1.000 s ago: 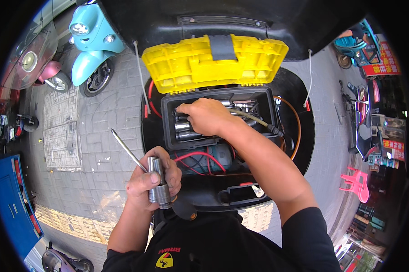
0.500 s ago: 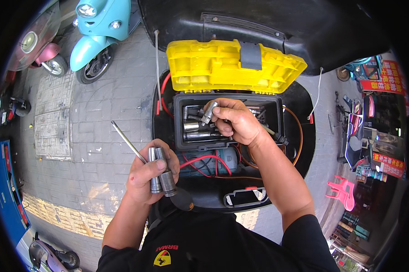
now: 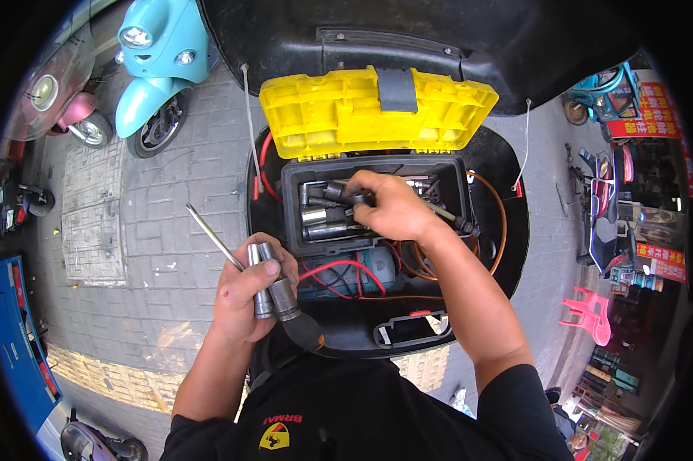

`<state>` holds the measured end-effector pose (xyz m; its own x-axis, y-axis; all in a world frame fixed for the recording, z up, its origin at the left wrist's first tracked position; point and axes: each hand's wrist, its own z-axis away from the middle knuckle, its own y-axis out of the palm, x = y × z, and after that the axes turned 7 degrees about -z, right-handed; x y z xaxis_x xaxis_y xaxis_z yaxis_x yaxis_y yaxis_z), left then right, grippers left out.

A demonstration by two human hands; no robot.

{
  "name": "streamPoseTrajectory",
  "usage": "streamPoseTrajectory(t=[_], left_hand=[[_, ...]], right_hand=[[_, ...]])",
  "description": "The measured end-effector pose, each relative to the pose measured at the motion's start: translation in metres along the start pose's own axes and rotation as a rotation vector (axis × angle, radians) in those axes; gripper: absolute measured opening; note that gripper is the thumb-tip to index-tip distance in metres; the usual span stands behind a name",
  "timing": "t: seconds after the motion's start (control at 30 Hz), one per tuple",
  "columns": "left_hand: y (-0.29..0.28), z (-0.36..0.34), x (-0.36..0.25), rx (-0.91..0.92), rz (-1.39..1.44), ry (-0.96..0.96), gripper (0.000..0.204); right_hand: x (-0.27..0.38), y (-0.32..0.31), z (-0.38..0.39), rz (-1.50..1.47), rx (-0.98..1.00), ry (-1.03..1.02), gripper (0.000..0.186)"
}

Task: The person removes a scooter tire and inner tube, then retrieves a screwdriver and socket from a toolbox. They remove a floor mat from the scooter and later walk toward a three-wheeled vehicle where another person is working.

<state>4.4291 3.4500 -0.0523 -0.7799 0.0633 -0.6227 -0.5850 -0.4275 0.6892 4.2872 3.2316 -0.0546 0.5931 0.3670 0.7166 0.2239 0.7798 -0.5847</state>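
Note:
My left hand point(image 3: 246, 296) is closed around two long silver sockets point(image 3: 261, 301), held side by side under the thumb. A thin metal shaft like a screwdriver's point(image 3: 213, 234) also sticks out of this hand to the upper left; its other end is hidden by the fingers. My right hand point(image 3: 396, 207) reaches into a dark grey toolbox point(image 3: 291, 192) with its fingers bent and pinched together. At the fingertips lies a dark socket point(image 3: 334, 190), but what is between them is hidden. More sockets point(image 3: 313, 217) lie in the box's left part.
The toolbox's yellow lid point(image 3: 323, 115) stands open behind it. Everything sits in a scooter's storage bay, its black lid point(image 3: 438, 31) raised. Red cables point(image 3: 339, 267) and a blue-grey machine point(image 3: 362, 280) lie nearer me. A turquoise scooter point(image 3: 158, 46) and a pink stool point(image 3: 588, 315) stand around.
My right hand has lowered into the toolbox; the silver socket it pinched above the box no longer shows. The left hand still grips its pieces. The whole view has shifted slightly.

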Motion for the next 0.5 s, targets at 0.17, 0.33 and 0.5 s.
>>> streamPoseTrajectory(t=[0.17,0.33,0.5], left_hand=[[-0.002,0.002,0.002,-0.041,-0.025,-0.011,0.028],[-0.005,0.007,0.000,-0.049,-0.017,-0.003,0.027],[-0.012,0.013,-0.004,-0.033,0.064,-0.001,0.024]], right_hand=[[0.018,0.037,-0.033,0.706,0.188,-0.081,0.024],[0.019,0.058,-0.050,0.886,0.208,-0.129,0.020],[0.014,0.056,-0.056,0.817,0.207,-0.018,0.020]])
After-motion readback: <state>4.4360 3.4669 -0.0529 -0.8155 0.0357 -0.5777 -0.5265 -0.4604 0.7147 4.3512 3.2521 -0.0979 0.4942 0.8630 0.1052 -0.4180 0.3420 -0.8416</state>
